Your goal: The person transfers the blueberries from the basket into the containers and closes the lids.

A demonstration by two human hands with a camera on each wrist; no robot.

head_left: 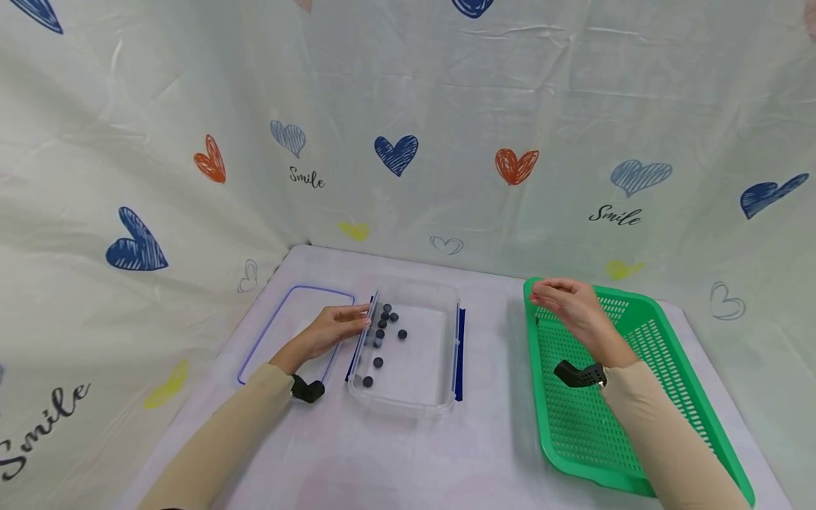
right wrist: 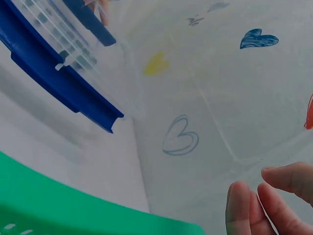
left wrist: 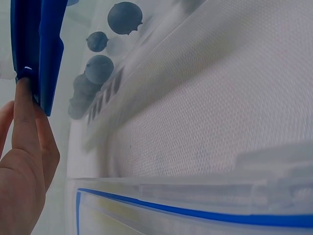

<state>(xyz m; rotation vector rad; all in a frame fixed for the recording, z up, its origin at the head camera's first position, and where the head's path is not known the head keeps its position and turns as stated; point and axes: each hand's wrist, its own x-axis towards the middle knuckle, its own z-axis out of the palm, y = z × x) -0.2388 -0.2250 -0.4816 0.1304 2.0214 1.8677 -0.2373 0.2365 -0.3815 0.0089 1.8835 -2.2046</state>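
Observation:
A clear plastic box (head_left: 421,407) with blue side latches stands mid-table. Several small dark round balls (head_left: 402,334) lie in it, mostly towards its left wall. My left hand (head_left: 328,329) touches the top of that wall with fairly straight fingers; in the left wrist view one fingertip rests against the blue latch (left wrist: 38,44). Over the far left part of a green basket (head_left: 542,425) hovers my right hand (head_left: 576,312). Its fingers are lightly bent, the thumb near but apart from them, and nothing shows between them in the right wrist view.
Left of the box lies a clear lid (head_left: 280,322) with a blue seal, partly behind my left hand and wrist. The basket has a raised rim and fills the table's right side. A heart-printed curtain (head_left: 446,205) hangs right behind the table (head_left: 491,453).

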